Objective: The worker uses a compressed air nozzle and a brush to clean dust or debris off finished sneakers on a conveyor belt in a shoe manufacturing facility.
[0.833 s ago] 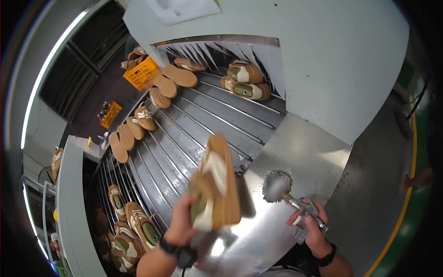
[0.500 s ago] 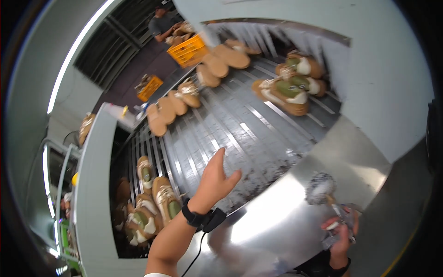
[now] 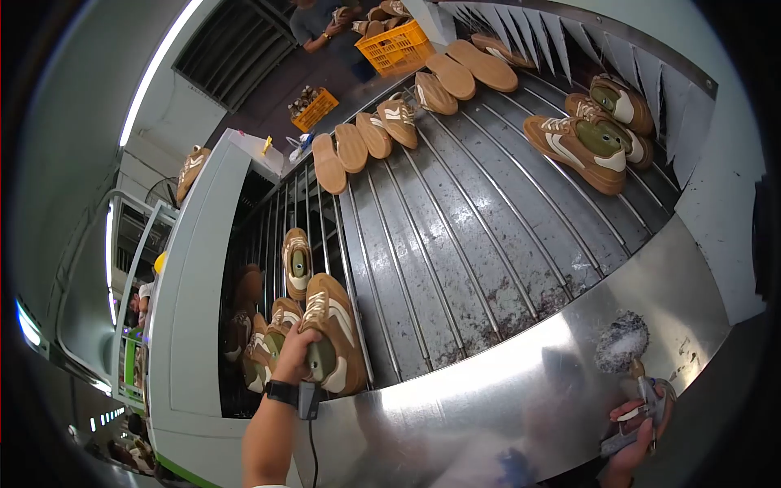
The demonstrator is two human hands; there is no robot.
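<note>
My left hand (image 3: 294,355) is closed on the heel collar of a tan sneaker (image 3: 345,337) with white trim and a green insole. This sneaker stands on the metal bars at the left, against other tan sneakers (image 3: 262,351). Another sneaker (image 3: 297,262) lies just behind it. Over the steel ledge at lower right, my right hand (image 3: 639,424) grips a grey pistol-shaped tool (image 3: 651,398) with a brass-coloured tip. Right at that tip is a round, fuzzy grey-white patch (image 3: 622,342); I cannot tell whether it belongs to the tool.
A row of tan shoes (image 3: 351,148), mostly soles outward, lines the far side of the bar rack (image 3: 480,236). More sneakers (image 3: 579,150) stand by a slit curtain (image 3: 561,49) at right. Orange crates (image 3: 396,49) and a co-worker (image 3: 319,24) are beyond. A shiny steel ledge (image 3: 455,398) runs in front.
My left hand has moved from open above the bars, left and down onto the sneaker, and closed on it. My right hand still holds the tool. The whole view has shifted.
</note>
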